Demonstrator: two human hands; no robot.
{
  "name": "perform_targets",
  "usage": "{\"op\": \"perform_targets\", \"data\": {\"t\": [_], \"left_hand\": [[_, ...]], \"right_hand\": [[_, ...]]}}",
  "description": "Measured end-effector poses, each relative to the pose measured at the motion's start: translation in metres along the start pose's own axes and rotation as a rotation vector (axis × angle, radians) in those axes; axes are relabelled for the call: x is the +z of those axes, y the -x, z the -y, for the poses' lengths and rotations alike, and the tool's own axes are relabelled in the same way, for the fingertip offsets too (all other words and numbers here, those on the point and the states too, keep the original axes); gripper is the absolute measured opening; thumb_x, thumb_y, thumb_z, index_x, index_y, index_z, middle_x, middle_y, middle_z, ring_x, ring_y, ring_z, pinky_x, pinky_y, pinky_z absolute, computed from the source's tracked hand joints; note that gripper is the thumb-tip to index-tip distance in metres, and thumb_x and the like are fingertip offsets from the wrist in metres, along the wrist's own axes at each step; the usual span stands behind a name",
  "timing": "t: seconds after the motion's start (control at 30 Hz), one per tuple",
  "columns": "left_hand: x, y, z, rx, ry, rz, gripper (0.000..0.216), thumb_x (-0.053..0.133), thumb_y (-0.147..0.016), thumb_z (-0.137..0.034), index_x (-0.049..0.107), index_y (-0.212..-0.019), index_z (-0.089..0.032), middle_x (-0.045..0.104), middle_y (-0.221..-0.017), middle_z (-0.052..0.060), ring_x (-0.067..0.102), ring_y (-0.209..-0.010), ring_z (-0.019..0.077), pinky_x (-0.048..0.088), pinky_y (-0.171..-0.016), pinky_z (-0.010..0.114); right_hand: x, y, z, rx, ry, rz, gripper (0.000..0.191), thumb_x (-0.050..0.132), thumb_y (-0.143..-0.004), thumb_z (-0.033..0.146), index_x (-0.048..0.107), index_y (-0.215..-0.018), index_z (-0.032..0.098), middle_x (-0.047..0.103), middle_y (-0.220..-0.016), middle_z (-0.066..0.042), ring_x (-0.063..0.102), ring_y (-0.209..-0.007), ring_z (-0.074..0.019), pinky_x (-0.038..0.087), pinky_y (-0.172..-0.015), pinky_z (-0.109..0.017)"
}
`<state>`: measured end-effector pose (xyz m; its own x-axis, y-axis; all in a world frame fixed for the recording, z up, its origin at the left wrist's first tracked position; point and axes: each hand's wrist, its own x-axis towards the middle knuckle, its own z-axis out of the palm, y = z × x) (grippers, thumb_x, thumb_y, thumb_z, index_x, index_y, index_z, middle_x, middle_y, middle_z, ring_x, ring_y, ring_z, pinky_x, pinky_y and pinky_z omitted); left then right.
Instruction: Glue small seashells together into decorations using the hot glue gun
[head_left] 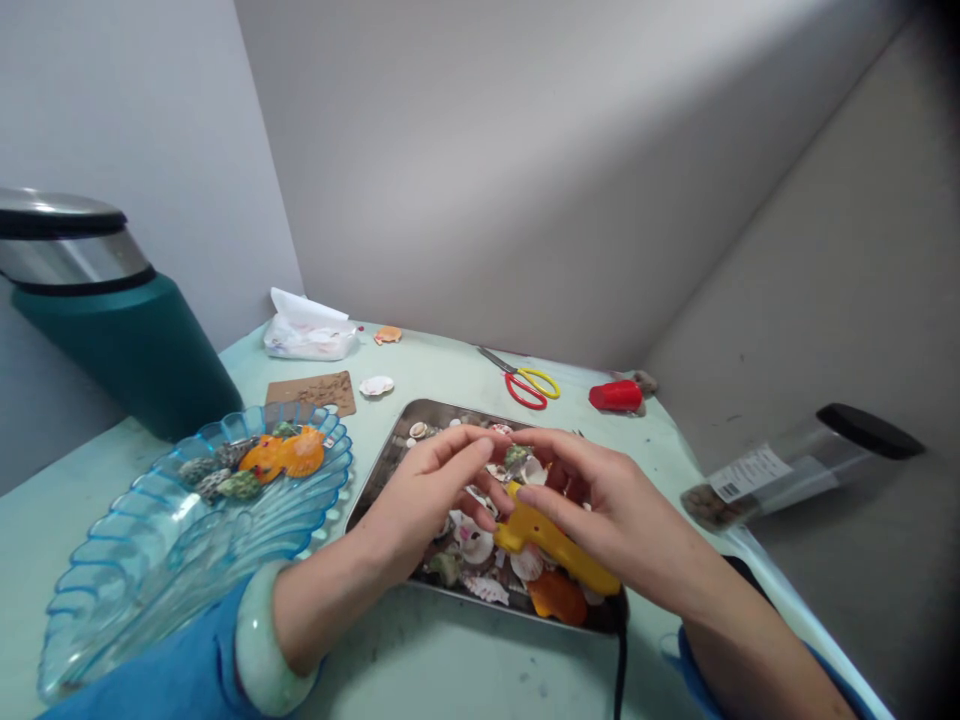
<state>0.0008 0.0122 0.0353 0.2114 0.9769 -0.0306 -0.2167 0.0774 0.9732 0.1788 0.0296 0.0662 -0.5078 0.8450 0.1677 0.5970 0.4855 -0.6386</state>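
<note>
Over a metal tray (379, 470) of seashells, my two hands meet with their fingertips close together. My left hand (439, 475) has thumb and index finger pinched; anything between them is too small to make out. My right hand (600, 490) reaches in from the other side, its index tip near the left fingertips and its thumb apart from the index finger. Below the right hand a yellow glue gun (555, 545) lies across the shells, partly hidden by that hand, with a black cord running off the tray. White scallop shells (472, 540) and an orange shell (559, 597) surround it.
A blue clear shell-shaped dish (202, 550) with orange and grey shells stands left, before a teal bottle (142, 350). Behind are a brown card (311, 390), a white packet (311, 330), scissors (525, 385), a red cup (616, 396) and, right, a clear jar (795, 475).
</note>
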Motion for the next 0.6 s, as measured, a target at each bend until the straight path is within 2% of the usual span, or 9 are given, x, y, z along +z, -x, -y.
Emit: {"op": "perform_targets", "data": {"t": [0.23,0.37,0.47,0.6], "left_hand": [[0.0019,0.0003,-0.0076,-0.029,-0.192,-0.009,0.023,0.061,-0.080,-0.027,0.059,-0.099,-0.016,0.067,-0.082,0.002,0.056,-0.052,0.0071,0.042,-0.047,0.019],[0.0007,-0.0009,-0.0061,-0.054,-0.233,0.023,0.019,0.061,-0.078,-0.027,0.059,-0.094,-0.017,0.062,-0.065,-0.002,0.057,-0.053,0.0094,0.041,-0.046,0.019],[0.0003,-0.0021,-0.0030,-0.068,-0.249,0.055,0.015,0.061,-0.078,-0.026,0.058,-0.090,-0.018,0.058,-0.058,-0.004,0.056,-0.051,0.0100,0.043,-0.049,0.021],[0.0003,-0.0029,0.0021,-0.059,-0.257,0.049,0.012,0.060,-0.077,-0.025,0.055,-0.086,-0.019,0.059,-0.060,-0.005,0.056,-0.050,0.0098,0.045,-0.052,0.023]], "right_hand": [[-0.0031,0.0011,0.0032,-0.053,0.098,0.069,0.044,0.055,-0.086,0.019,0.053,-0.128,0.033,0.065,-0.097,0.000,0.056,-0.070,-0.0128,0.044,-0.061,-0.026],[-0.0022,0.0042,0.0015,-0.089,0.163,0.084,0.049,0.055,-0.083,0.014,0.054,-0.128,0.032,0.065,-0.084,0.001,0.056,-0.067,-0.0132,0.042,-0.057,-0.025],[-0.0006,0.0057,0.0023,-0.098,0.194,0.101,0.043,0.054,-0.082,0.013,0.059,-0.122,0.029,0.066,-0.085,0.001,0.056,-0.066,-0.0129,0.041,-0.055,-0.024],[0.0019,0.0051,0.0049,-0.115,0.198,0.116,0.031,0.051,-0.082,0.011,0.064,-0.108,0.024,0.066,-0.085,0.000,0.056,-0.066,-0.0128,0.041,-0.055,-0.024]]}}
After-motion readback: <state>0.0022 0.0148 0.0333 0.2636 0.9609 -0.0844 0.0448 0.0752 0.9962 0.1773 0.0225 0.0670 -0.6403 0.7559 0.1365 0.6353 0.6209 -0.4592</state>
